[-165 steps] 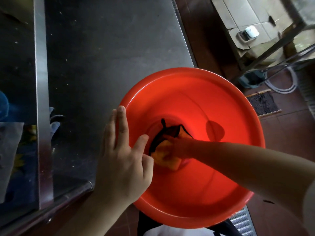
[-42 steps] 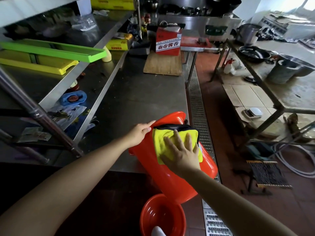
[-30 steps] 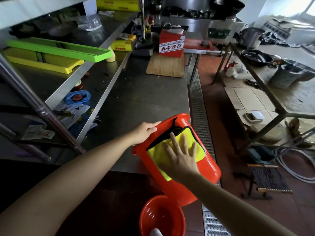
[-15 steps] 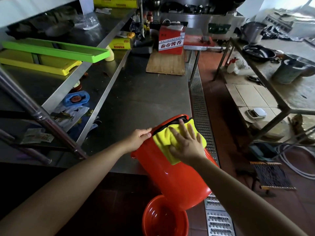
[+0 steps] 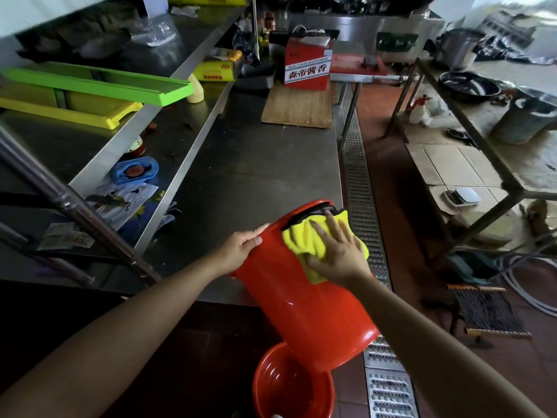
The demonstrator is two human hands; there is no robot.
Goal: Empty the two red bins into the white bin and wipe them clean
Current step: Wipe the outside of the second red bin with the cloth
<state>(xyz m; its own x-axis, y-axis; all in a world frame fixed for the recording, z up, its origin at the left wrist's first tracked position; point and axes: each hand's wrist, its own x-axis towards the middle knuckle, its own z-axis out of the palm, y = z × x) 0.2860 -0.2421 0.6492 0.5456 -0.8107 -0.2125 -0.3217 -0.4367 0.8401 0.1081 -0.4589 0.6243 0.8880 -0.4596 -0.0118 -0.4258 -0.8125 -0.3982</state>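
A red bin [image 5: 304, 306] lies tipped on the near edge of the steel counter [image 5: 241, 176], its base pointing away from me and its rim hanging over the floor. My left hand [image 5: 241, 250] grips the bin's far left edge. My right hand [image 5: 339, 251] presses a yellow cloth [image 5: 304, 241] with a black border flat against the bin's outer wall, fingers spread. A second red bin [image 5: 289, 384] stands open on the floor below. No white bin shows.
A wooden board [image 5: 298, 108] and a red carton [image 5: 307, 63] stand at the counter's far end. Green [image 5: 99, 84] and yellow [image 5: 69, 111] trays lie on the left shelf. A floor drain grate [image 5: 361, 206] runs along the counter. Metal-framed tables with pots stand at right.
Earlier my right hand wiped inside the upright bin. The bin now lies tipped with its base away from me, and the cloth has slid over its outer wall near the base.
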